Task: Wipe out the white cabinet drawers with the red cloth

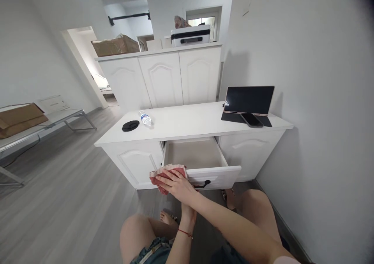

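My right hand (176, 185) lies flat on a red cloth (160, 177) and presses it against the left front corner of an open drawer (216, 173). The drawer is pulled out of a low white desk (187, 125), and what I see of its inside is bare. A black handle (204, 184) sits on the drawer front. My left hand (188, 214), with a red string around the wrist, reaches up under my right forearm toward the drawer front. Its fingers are hidden. My bare knees are in front of the drawer.
On the desk top lie a water bottle (145, 118) on its side, a black round lid (130, 125), a tablet (249, 100) and a phone (251, 119). A white wall runs close on the right. A taller white cabinet (163, 77) stands behind. A folding table (43, 123) stands at the left.
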The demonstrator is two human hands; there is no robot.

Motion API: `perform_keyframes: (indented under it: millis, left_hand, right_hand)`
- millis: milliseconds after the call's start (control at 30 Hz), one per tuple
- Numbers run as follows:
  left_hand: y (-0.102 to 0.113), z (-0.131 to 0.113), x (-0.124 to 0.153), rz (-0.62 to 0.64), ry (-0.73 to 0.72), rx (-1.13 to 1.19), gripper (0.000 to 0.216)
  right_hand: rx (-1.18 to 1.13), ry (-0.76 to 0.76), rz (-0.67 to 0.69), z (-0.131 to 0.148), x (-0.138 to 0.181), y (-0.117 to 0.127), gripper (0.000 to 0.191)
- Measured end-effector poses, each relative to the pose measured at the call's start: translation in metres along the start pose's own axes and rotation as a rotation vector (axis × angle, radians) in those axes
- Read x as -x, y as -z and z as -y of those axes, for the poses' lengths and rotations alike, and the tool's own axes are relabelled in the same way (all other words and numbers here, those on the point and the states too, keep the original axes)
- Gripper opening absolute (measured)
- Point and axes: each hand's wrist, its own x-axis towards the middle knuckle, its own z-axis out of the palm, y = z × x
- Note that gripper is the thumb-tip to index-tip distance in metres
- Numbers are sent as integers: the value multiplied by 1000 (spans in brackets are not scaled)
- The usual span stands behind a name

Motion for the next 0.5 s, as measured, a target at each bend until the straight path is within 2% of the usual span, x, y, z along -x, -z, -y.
perform_keyframes:
  millis: [167, 367, 500]
  left_hand:
    - [12, 11, -3, 68, 11, 61, 20]
    - [13, 15, -8, 111, 23, 120, 32]
    - [11, 14, -7, 129, 46, 131, 27]
  right_hand:
    - [23, -17, -38, -18, 32, 8, 37]
    - [6, -219, 21, -36, 91, 25, 35]
    - [25, -370, -12, -47, 129, 29, 37]
